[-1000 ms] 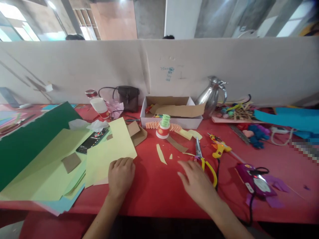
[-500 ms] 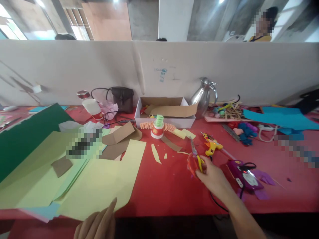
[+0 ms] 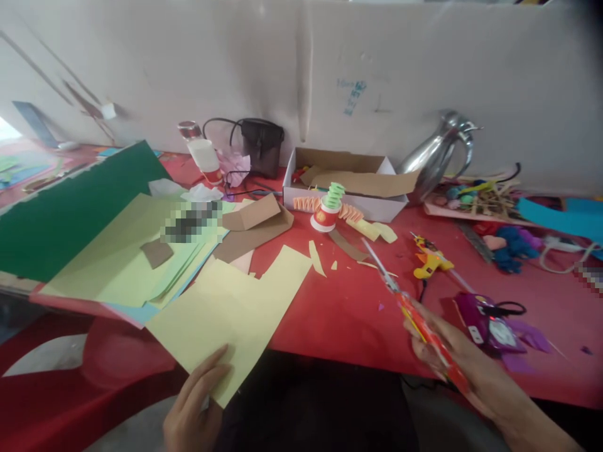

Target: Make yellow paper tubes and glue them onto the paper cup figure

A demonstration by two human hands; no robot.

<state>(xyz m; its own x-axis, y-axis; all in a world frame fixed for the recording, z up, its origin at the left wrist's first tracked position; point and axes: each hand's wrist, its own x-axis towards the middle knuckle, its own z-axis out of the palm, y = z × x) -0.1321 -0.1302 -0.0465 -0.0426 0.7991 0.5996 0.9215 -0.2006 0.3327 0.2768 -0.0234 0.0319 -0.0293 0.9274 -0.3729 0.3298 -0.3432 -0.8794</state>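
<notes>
My left hand (image 3: 200, 398) grips the near edge of a pale yellow sheet of paper (image 3: 235, 304), fingers on top; the sheet has a notch cut from its far side. Scissors (image 3: 424, 326) with red and yellow handles are in my right hand (image 3: 447, 345), blades pointing away and to the left, above the table's front part. Beyond them stands a small red and white paper cup (image 3: 325, 216) with a green folded paper spring (image 3: 335, 194) on top and orange folded strips on its sides. Narrow yellow scraps (image 3: 317, 258) lie before the cup.
A white box (image 3: 348, 204) holding cardboard stands at the back, beside a metal jug (image 3: 436, 157). To the right lie a yellow glue gun (image 3: 431, 260) and a purple device (image 3: 490, 323) with a cable. A green board (image 3: 94, 220) and stacked sheets cover the left.
My left hand has taken hold of the yellow sheet and drawn it toward me, past the table edge. The scissors in my right hand have come nearer and turned. The view has tilted down.
</notes>
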